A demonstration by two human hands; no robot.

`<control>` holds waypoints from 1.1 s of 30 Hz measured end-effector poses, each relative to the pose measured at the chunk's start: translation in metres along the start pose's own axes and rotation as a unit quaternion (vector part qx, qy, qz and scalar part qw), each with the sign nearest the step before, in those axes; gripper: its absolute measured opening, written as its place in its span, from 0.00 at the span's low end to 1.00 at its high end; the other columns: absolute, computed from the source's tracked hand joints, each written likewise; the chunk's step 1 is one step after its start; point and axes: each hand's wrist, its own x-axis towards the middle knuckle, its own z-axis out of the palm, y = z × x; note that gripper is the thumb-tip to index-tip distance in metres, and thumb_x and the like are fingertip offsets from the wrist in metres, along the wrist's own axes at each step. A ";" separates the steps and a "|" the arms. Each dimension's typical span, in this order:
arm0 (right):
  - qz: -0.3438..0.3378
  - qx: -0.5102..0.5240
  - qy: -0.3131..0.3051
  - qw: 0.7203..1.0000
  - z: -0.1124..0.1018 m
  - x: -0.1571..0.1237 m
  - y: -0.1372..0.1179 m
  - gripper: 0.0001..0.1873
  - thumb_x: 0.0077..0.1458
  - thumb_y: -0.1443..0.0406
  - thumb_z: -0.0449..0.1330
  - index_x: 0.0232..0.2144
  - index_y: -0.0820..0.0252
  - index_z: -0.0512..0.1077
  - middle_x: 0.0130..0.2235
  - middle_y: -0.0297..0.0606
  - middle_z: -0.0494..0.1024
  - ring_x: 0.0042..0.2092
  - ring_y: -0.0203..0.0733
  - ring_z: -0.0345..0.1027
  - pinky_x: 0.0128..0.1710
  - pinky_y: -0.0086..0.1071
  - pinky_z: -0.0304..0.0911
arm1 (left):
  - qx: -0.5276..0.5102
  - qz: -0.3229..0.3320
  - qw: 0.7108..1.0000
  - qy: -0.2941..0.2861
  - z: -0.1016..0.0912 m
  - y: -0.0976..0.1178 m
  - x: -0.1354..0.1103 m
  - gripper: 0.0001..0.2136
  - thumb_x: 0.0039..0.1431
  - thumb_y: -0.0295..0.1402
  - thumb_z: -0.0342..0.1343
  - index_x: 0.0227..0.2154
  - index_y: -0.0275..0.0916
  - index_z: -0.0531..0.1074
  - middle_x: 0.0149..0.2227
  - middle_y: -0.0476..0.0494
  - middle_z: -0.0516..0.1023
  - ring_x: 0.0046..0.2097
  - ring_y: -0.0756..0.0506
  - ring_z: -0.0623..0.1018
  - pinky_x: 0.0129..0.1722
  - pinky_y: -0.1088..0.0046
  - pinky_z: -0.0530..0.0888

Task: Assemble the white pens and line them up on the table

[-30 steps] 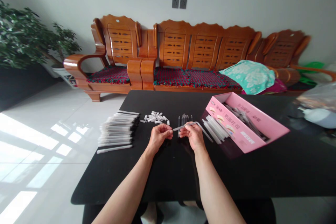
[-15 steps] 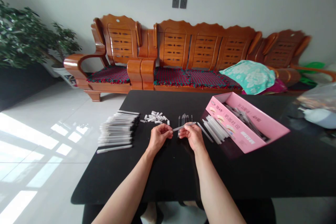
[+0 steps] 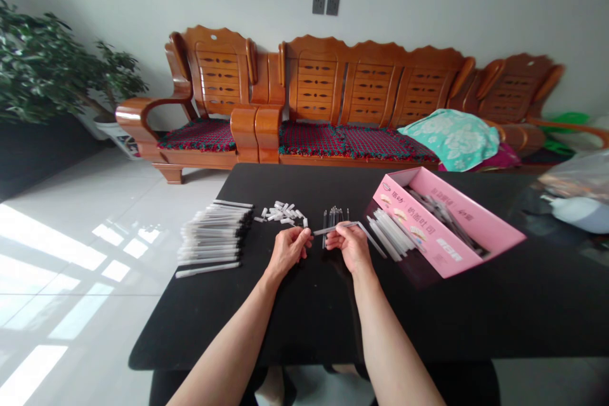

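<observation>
My right hand (image 3: 351, 246) pinches a slim grey-white pen barrel (image 3: 328, 229), which lies nearly level and points left. Fingers closed, my left hand (image 3: 289, 250) is just off the barrel's left end; what it pinches, if anything, is too small to name. Beyond it lie several short white pen caps (image 3: 280, 210). Thin dark pen refills (image 3: 335, 212) lie behind my right hand. Several white pen barrels (image 3: 391, 235) rest to its right. On the left is a stacked row of whitish pens (image 3: 212, 235) with black ends.
A pink box (image 3: 413, 222) holding more grey pen parts stands at an angle on the black table (image 3: 309, 311). A plastic bag and a white object (image 3: 580, 210) are at the far right. A wooden bench (image 3: 342, 82) stands beyond the table.
My left fingertips have come slightly away from the barrel's left end, and the thumb has shifted up. The right hand still holds the barrel, almost in place.
</observation>
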 end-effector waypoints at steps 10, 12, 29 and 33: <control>0.010 -0.010 -0.006 1.000 0.001 -0.001 0.000 0.11 0.46 0.62 0.68 0.28 0.62 0.72 0.22 0.38 0.80 0.20 0.43 0.75 0.17 0.30 0.72 | -0.044 0.004 0.999 -0.021 0.000 0.001 0.000 0.17 0.54 0.46 0.61 0.25 0.34 0.72 0.17 0.48 0.73 0.17 0.53 0.70 0.16 0.81 0.65; 0.018 -0.008 0.002 1.000 0.001 -0.001 -0.001 0.11 0.45 0.62 0.68 0.26 0.63 0.72 0.21 0.38 0.80 0.20 0.42 0.75 0.16 0.29 0.71 | -0.030 0.019 0.999 -0.012 0.000 0.001 -0.001 0.15 0.54 0.44 0.62 0.26 0.34 0.73 0.18 0.47 0.74 0.17 0.52 0.72 0.17 0.80 0.67; 0.025 -0.003 0.010 1.000 0.000 0.000 0.001 0.10 0.46 0.62 0.67 0.26 0.63 0.72 0.21 0.39 0.80 0.19 0.43 0.74 0.15 0.29 0.70 | 0.016 0.007 1.000 0.004 0.000 0.003 -0.003 0.20 0.57 0.49 0.57 0.26 0.34 0.74 0.21 0.46 0.75 0.16 0.53 0.70 0.12 0.83 0.62; 0.025 -0.010 0.007 1.000 0.001 0.000 0.001 0.10 0.45 0.62 0.68 0.26 0.63 0.72 0.21 0.39 0.80 0.19 0.43 0.75 0.15 0.29 0.70 | -0.011 0.007 1.000 0.007 0.000 0.002 -0.001 0.16 0.51 0.45 0.63 0.27 0.35 0.73 0.19 0.49 0.73 0.17 0.53 0.70 0.14 0.82 0.65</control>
